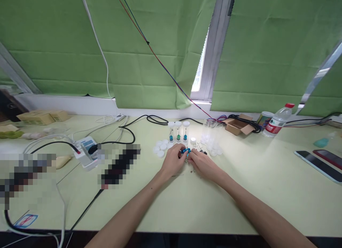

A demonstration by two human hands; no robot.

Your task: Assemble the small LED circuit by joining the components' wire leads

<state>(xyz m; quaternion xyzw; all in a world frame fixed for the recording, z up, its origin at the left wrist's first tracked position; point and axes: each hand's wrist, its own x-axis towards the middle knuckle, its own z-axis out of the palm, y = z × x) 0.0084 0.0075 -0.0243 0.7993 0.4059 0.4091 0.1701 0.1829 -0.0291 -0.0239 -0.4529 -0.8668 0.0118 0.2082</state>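
Head view: left hand (173,162) and right hand (202,163) meet mid-table, both pinching one small blue part (185,151), steadying it just near of three capped vials (178,131); loose white caps (160,148) left.

Both forearms stretched forward; left hand (173,162) and right hand (203,164) meet, fingers curled.
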